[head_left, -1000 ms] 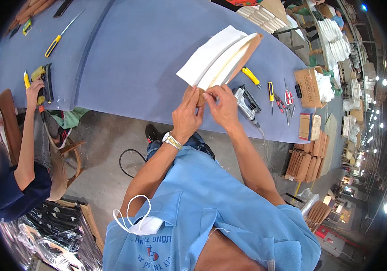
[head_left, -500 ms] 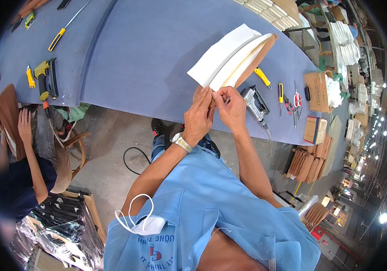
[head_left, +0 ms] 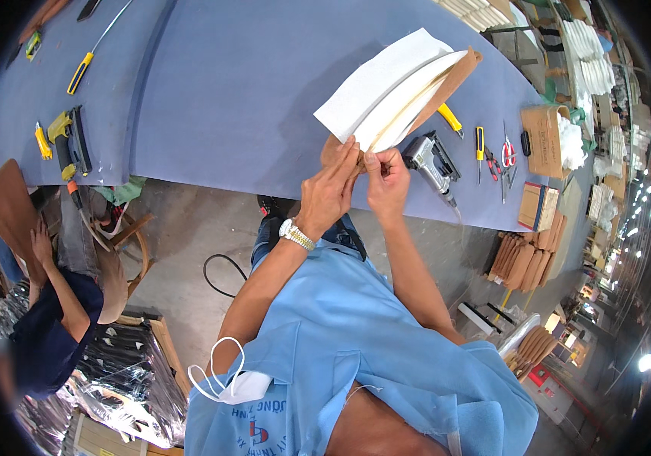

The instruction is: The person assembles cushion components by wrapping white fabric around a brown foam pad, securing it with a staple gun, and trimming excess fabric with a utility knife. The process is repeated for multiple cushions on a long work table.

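While both hands, left hand (head_left: 331,190) and right hand (head_left: 386,178), are pinching the near end of the curved brown wooden panel with white foam padding (head_left: 394,95), it is now lying closer in on the blue desk (head_left: 227,91), so fitting is continuing.

1. An open brown cardboard box (head_left: 544,140) lies at the right end of the blue surface (head_left: 249,83), with white stuff showing at its open side.
2. A smaller flat brown box (head_left: 535,206) with a blue edge lies just below it, near the surface's rim.
3. Silvery plastic bags (head_left: 112,395) lie piled on the floor at lower left.
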`<state>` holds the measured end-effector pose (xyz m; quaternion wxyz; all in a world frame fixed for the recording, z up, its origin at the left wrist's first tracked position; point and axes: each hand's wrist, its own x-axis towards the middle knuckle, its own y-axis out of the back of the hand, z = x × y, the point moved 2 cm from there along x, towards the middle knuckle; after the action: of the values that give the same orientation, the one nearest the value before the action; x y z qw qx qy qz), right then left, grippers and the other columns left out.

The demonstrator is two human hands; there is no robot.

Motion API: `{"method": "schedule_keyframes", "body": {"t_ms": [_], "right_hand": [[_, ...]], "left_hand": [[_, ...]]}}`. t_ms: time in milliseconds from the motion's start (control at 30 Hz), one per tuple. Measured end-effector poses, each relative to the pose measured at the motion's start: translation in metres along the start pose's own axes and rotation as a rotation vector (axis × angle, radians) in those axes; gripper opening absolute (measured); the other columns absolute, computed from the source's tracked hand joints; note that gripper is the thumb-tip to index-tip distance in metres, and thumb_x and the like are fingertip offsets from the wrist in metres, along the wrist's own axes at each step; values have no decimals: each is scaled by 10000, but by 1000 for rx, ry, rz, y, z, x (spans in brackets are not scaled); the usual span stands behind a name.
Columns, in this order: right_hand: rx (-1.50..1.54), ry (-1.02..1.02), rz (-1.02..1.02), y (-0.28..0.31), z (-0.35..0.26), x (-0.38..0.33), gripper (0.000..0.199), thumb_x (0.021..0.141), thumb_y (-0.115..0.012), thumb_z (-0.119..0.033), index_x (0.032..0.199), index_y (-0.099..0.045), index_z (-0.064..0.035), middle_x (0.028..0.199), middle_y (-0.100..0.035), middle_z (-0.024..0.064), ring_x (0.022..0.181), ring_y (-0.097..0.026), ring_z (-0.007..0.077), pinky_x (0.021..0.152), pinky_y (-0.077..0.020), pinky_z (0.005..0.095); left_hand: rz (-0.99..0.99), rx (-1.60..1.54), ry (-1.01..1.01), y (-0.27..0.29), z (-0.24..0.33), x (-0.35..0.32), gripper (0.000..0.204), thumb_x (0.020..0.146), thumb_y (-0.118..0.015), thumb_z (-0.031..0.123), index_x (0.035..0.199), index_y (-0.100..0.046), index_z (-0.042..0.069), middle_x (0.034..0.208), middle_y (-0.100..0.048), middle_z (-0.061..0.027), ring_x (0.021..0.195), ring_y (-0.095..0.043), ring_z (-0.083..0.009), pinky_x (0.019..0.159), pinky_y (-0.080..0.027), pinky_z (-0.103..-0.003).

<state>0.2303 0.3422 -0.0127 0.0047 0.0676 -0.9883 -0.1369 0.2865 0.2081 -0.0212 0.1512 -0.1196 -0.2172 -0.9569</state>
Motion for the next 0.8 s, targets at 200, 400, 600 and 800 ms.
{"method": "schedule_keyframes", "body": {"t_ms": [200, 400, 600, 800], "right_hand": [[38, -32, 60, -17, -2, 4, 263, 1042, -686, -229, 913, -580, -25, 816, -664, 37, 726, -600, 69, 673, -513, 239], [188, 26, 54, -28, 10, 9, 288, 1029, -704, -242, 884, -565, -35, 786, -640, 19, 733, -569, 66, 656, -490, 247], [175, 19, -35, -24, 8, 12, 263, 1060, -655, -230, 909, -554, -39, 859, -630, 15, 808, -547, 63, 714, -488, 242], [321, 68, -27, -20, 28, 12, 221, 1035, -684, -169, 899, -567, -38, 832, -656, 24, 759, -588, 69, 685, -508, 247]], "left_hand": [[28, -5, 37, 7, -3, 8, 574, 896, -693, -9, 1452, -578, 74, 1477, -589, -151, 1175, -687, -345, 833, -624, -389], [12, 15, 24, 13, -5, 10, 560, 909, -691, -2, 1453, -577, 67, 1476, -587, -170, 1180, -681, -367, 846, -622, -394], [105, -159, 175, 1, -7, 5, 513, 954, -719, 112, 1441, -588, 20, 1524, -521, -251, 1377, -553, -378, 1033, -535, -388], [277, -461, 521, -27, 2, 0, 444, 979, -755, 210, 1343, -665, -27, 1568, -443, -309, 1482, -430, -360, 1112, -459, -394]]}}
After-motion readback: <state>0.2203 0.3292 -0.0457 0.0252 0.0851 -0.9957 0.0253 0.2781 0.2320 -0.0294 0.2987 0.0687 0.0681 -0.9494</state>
